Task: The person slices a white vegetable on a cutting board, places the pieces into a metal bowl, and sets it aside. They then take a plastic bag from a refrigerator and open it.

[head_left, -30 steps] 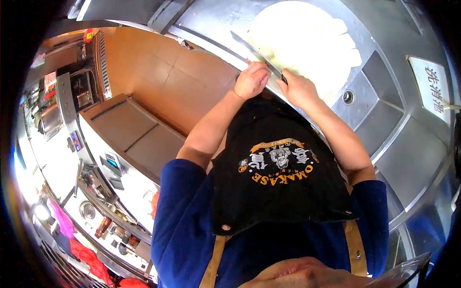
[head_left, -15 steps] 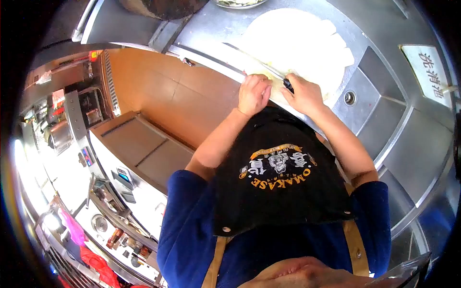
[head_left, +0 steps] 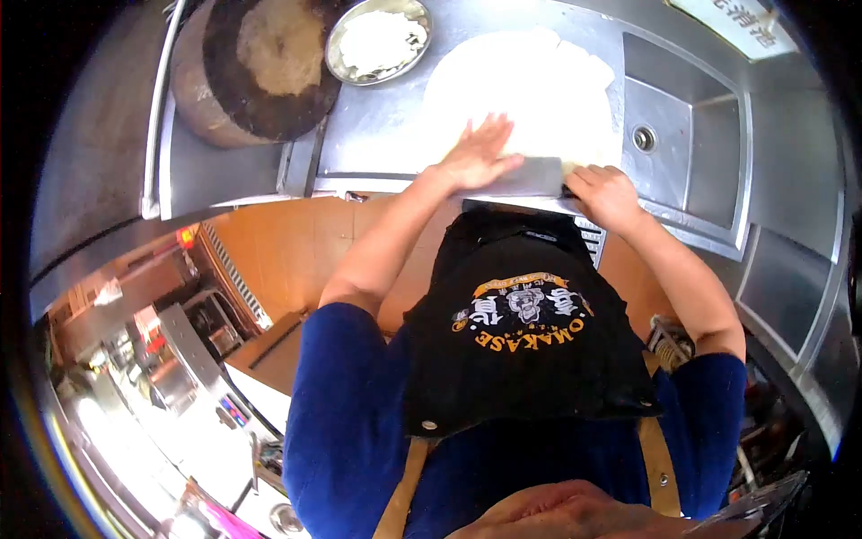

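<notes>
A wide cleaver (head_left: 532, 176) lies flat near the front edge of a round white board (head_left: 530, 90), its blade pointing left. My right hand (head_left: 606, 193) is closed on its dark handle. My left hand (head_left: 482, 154) is spread open, palm down, by the far end of the blade. Its fingers point away from me over the board. A little pale food (head_left: 575, 165) shows beside the handle. Glare washes out most of the board's surface.
A metal bowl (head_left: 378, 41) of white sliced food stands left of the board. Farther left is a large round dark-rimmed vessel (head_left: 269, 63). A steel sink (head_left: 669, 135) is on the right, with a sign (head_left: 738, 25) behind it.
The cleaver has turned from edge-on to flat. My left hand has opened out from a curled shape and moved over the board. The view has shifted, bringing the bowl and vessel into fuller sight.
</notes>
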Motion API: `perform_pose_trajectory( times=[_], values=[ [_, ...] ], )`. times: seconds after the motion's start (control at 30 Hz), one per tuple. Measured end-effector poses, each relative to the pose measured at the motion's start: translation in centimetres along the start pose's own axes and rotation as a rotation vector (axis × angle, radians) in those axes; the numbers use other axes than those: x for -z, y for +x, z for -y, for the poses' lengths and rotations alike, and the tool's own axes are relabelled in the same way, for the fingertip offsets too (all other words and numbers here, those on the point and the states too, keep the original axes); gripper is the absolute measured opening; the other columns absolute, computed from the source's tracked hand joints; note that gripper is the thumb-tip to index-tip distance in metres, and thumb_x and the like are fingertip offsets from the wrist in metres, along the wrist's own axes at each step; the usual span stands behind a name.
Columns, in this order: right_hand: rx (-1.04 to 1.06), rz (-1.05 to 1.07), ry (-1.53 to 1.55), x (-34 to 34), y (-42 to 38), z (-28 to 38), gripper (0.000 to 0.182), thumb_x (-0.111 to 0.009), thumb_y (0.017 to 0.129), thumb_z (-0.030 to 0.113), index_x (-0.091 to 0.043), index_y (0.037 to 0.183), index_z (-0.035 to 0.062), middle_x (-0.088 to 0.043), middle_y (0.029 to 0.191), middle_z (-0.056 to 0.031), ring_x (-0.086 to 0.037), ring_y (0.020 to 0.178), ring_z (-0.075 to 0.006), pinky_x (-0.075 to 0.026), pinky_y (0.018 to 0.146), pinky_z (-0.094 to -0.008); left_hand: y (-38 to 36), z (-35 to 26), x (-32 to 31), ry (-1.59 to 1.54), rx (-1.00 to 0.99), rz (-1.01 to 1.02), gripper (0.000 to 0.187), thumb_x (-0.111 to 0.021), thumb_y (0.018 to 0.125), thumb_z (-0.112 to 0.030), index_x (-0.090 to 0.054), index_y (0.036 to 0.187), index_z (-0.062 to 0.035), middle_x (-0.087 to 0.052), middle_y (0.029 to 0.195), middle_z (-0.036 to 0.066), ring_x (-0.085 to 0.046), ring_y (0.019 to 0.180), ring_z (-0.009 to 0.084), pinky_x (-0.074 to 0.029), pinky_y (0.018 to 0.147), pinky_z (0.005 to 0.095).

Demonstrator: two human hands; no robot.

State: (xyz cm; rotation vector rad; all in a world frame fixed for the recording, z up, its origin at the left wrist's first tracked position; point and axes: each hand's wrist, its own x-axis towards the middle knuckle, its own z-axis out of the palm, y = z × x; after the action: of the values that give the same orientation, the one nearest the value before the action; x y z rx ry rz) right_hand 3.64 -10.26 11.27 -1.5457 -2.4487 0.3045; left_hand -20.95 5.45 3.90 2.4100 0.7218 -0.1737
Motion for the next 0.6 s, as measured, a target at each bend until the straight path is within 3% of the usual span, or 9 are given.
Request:
perform_pose_trajectory(
  times=[0.13, 0.2, 0.27, 0.33, 0.4, 0.47, 0.53, 0.57, 0.6],
  values=[
    [-0.354, -0.022, 0.255, 0.7, -6.5, 2.6, 0.032, -0.074, 0.079, 0.014, -0.060, 0.107, 0.0073, -0.062, 0.084, -0.0120, -0.064, 0.074, -0.0317, -0.052, 0.066, -0.0436, 0.9, 6.0, -1.1, -0.113, 0.073, -0.295, 0.083, -0.049, 0.095, -0.060, -0.034, 0.152, -0.0008, -0.025, 0.162, 0.021, -0.016, 0.152, 0.0352, -0.007, 0.123, 0.0527],
    [-0.666, -0.130, 0.443, -2.7, -10.1, 4.2, 0.026, -0.071, 0.089, 0.018, -0.060, 0.111, 0.0079, -0.062, 0.079, -0.0075, -0.062, 0.065, -0.0241, -0.050, 0.059, -0.0356, -0.1, 5.7, -1.8, 0.085, -0.057, -0.408, 0.087, -0.059, 0.090, -0.061, -0.038, 0.150, -0.0016, -0.029, 0.159, 0.023, -0.020, 0.151, 0.0381, -0.010, 0.123, 0.0530],
    [-1.195, -0.287, 1.350, -5.9, -11.2, 5.8, 0.020, -0.060, 0.100, 0.024, -0.059, 0.116, 0.0125, -0.058, 0.071, -0.0010, -0.057, 0.056, -0.0144, -0.044, 0.052, -0.0269, -1.2, 2.8, -3.2, 0.128, -0.170, -0.365, 0.092, -0.066, 0.083, -0.065, -0.040, 0.151, -0.0093, -0.029, 0.158, 0.024, -0.019, 0.150, 0.0408, -0.011, 0.121, 0.0589],
    [-1.396, -0.437, 1.463, -9.8, -10.6, 7.1, 0.021, -0.052, 0.104, 0.031, -0.056, 0.121, 0.0191, -0.055, 0.068, 0.0016, -0.051, 0.052, -0.0094, -0.037, 0.042, -0.0239, -1.2, 0.9, -4.9, 0.163, -0.233, -0.328, 0.088, -0.065, 0.082, -0.066, -0.041, 0.151, -0.0168, -0.028, 0.159, 0.023, -0.015, 0.150, 0.0442, -0.010, 0.119, 0.0636],
    [-1.517, -0.452, 1.571, -12.4, -8.1, 9.2, 0.021, -0.053, 0.104, 0.032, -0.056, 0.120, 0.0189, -0.054, 0.068, 0.0017, -0.051, 0.052, -0.0093, -0.036, 0.041, -0.0242, -0.1, 0.9, -6.0, 0.189, -0.191, -0.340, 0.087, -0.062, 0.084, -0.068, -0.040, 0.152, -0.0200, -0.024, 0.161, 0.023, -0.011, 0.150, 0.0449, -0.009, 0.119, 0.0635],
    [-1.463, -0.330, 1.579, -14.1, -4.0, 11.4, 0.020, -0.054, 0.103, 0.031, -0.056, 0.117, 0.0165, -0.054, 0.068, 0.0015, -0.051, 0.052, -0.0102, -0.036, 0.041, -0.0248, 0.8, 0.7, -6.3, 0.207, -0.135, -0.351, 0.085, -0.059, 0.085, -0.070, -0.039, 0.153, -0.0232, -0.021, 0.162, 0.022, -0.007, 0.151, 0.0455, -0.008, 0.119, 0.0634],
    [-1.226, -0.306, 1.604, -16.5, -0.6, 13.1, 0.019, -0.056, 0.102, 0.028, -0.055, 0.114, 0.0130, -0.054, 0.069, 0.0008, -0.051, 0.051, -0.0109, -0.036, 0.042, -0.0254, 1.8, 0.9, -6.0, 0.104, -0.017, -0.483, 0.079, -0.058, 0.087, -0.068, -0.045, 0.150, -0.0234, -0.025, 0.160, 0.021, -0.013, 0.149, 0.0473, -0.011, 0.118, 0.0637],
    [-1.245, -0.317, 1.599, -16.6, 1.0, 14.1, 0.019, -0.057, 0.102, 0.026, -0.055, 0.113, 0.0115, -0.055, 0.069, 0.0003, -0.050, 0.050, -0.0112, -0.037, 0.043, -0.0254, 2.1, 0.7, -5.7, 0.039, -0.019, -0.589, 0.065, -0.063, 0.088, -0.057, -0.057, 0.140, -0.0183, -0.035, 0.154, 0.021, -0.023, 0.144, 0.0473, -0.020, 0.117, 0.0607],
    [-1.259, -0.329, 1.591, -16.5, 2.2, 14.5, 0.018, -0.057, 0.102, 0.025, -0.055, 0.112, 0.0100, -0.055, 0.068, -0.0002, -0.050, 0.049, -0.0115, -0.038, 0.044, -0.0255, 2.5, 0.8, -6.0, 0.039, -0.018, -0.606, 0.065, -0.063, 0.088, -0.057, -0.057, 0.140, -0.0183, -0.035, 0.154, 0.021, -0.023, 0.144, 0.0473, -0.020, 0.117, 0.0607]
  ],
)
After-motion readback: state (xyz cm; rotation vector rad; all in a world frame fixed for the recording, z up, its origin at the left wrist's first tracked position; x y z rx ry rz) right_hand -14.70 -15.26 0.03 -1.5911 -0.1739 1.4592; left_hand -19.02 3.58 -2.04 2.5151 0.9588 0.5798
